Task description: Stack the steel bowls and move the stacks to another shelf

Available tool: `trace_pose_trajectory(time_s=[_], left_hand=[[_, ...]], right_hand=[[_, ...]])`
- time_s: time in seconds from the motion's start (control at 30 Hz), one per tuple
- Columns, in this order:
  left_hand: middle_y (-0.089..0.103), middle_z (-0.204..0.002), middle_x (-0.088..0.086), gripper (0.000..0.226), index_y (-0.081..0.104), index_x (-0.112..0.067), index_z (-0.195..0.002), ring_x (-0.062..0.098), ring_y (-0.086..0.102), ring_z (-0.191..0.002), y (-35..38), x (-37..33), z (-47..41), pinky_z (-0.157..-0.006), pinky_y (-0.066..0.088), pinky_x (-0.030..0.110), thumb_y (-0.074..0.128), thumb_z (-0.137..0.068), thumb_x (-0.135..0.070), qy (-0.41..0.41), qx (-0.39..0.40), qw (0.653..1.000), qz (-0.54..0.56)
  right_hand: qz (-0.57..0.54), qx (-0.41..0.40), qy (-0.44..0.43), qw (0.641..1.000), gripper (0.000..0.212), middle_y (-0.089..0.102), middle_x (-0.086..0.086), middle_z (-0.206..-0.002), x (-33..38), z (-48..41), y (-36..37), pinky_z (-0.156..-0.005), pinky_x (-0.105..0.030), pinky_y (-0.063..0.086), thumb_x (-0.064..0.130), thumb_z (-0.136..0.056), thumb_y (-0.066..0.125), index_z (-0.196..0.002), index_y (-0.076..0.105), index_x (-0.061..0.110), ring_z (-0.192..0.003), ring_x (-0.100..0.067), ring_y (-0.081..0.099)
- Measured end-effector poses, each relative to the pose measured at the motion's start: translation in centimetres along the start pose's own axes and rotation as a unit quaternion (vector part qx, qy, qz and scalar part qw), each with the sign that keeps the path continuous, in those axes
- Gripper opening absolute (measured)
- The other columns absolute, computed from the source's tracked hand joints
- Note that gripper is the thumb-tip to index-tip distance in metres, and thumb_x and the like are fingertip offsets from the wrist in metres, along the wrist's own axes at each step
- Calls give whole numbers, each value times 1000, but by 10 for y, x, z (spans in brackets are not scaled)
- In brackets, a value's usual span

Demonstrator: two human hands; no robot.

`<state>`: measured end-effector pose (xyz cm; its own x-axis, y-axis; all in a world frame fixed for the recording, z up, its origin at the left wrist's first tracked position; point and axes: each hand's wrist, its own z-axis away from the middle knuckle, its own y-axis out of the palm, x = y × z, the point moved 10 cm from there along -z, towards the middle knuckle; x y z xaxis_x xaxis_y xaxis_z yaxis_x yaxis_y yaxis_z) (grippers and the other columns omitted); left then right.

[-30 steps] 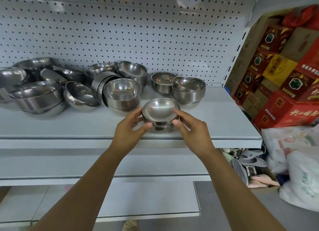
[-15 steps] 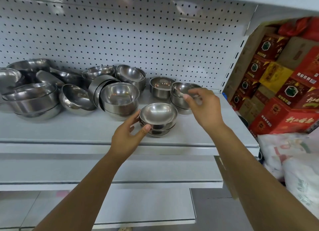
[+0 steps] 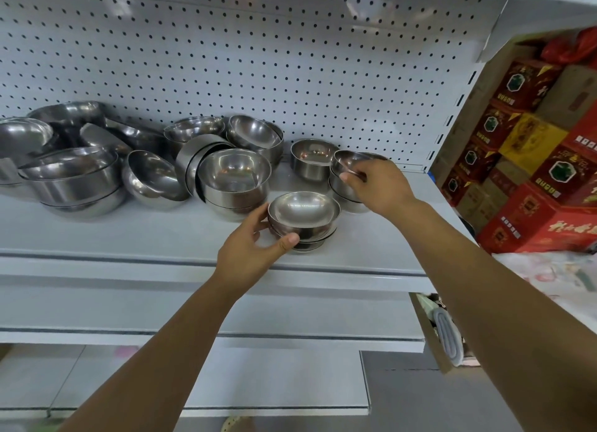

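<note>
Left hand [image 3: 250,247] grips shiny round steel bowl stack [image 3: 303,213] | right hand [image 3: 376,186] pinches rim of neighbouring steel bowl [image 3: 347,158] | best lifted level, nested squarely

Shelf [image 3: 129,237]: is carrying all the bowls, with the pegboard [image 3: 258,60] standing behind.
Front stack [image 3: 303,218]: is sitting near the shelf's front edge; the left hand [image 3: 252,254] is gripping it from the left.
Right stack [image 3: 342,192]: is standing just behind and right of it; the right hand [image 3: 378,186] is pinching its top bowl [image 3: 347,158].
Single bowl [image 3: 311,158]: is sitting just left of the right stack, farther back.
Bowl pile [image 3: 129,170]: is lying across the shelf's left part.
Boxes [image 3: 533,173]: are standing right of the shelf.
</note>
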<state>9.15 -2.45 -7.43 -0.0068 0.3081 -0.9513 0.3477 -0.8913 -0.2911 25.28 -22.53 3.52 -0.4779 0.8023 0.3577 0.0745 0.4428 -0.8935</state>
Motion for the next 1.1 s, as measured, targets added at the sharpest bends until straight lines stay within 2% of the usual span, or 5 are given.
trace_pose_trajectory(time_s=[0.2,0.33,0.57,0.83,1.1], left_hand=[[60,-135,-22,104,39,-56,-145,9,54,-131,0,1,-1,-113,43,41,68,-52,-93,-5,-11,1000,-27],[60,-137,-21,99,37,-59,-144,9,55,-131,1,0,-2,-114,43,44,69,-56,-91,8,-4,1000,-22],[58,-139,-20,96,38,-58,-145,11,55,-131,1,-3,0,-113,44,42,66,-59,-91,22,3,1000,-18],[60,-136,-21,93,40,-60,-142,12,57,-129,1,-3,-1,-112,45,43,64,-59,-92,28,5,999,-21],[61,-133,-22,87,39,-61,-142,10,57,-127,0,-5,0,-113,45,42,65,-64,-87,32,4,999,-28]], right_hand=[[-35,-26,-4,999,21,41,13,-64,-3,1,-5,-72,-27,32,33,-101,65,-87,73,20,-80,-22,47],[-51,-45,-10,998,19,47,15,-76,-6,2,-7,-77,-24,34,32,-100,66,-108,78,19,-86,-18,46],[-79,-42,16,996,32,51,5,-63,-15,3,0,-66,-30,38,33,-102,63,-71,67,25,-75,-25,51],[-130,-89,-1,988,24,44,9,-55,-19,11,0,-60,-27,31,23,-102,64,-79,71,18,-60,-16,40],[-211,-120,3,970,18,76,-6,-90,-9,17,-24,-75,-20,42,21,-101,65,-102,81,15,-88,-21,64]])
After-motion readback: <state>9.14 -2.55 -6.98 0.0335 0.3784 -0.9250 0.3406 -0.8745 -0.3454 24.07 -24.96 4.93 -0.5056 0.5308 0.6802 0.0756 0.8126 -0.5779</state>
